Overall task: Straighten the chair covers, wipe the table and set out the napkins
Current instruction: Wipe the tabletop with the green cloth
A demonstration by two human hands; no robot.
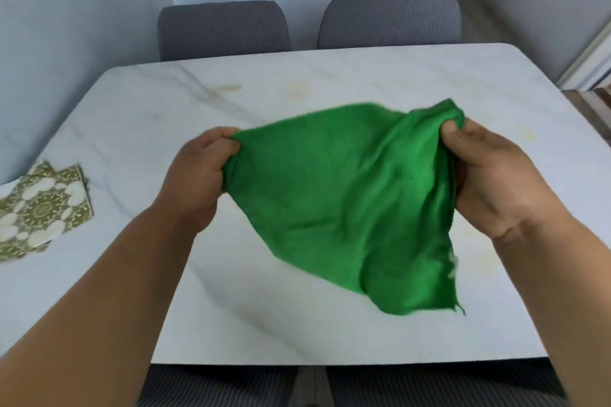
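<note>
Cloth [347, 201], green, was stretched over the middle of the marble table [158, 102], left hand [198, 175] pinching its 9 o'clock corner and right hand [496, 175] gripping the bunched 2 o'clock edge. Patterned napkins [39, 208] sat stacked at the table's 9 o'clock edge, grey-covered chairs [221, 28] at 12

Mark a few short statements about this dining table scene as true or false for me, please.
1. The left hand's grip and the right hand's grip both hold the green cloth. True.
2. The patterned napkins lie at the right edge of the table. False: they lie at its left edge.
3. Two grey-covered chairs stand at the table's far side. True.
4. The green cloth lies flat on the table. False: it hangs bunched from both grips.
</note>
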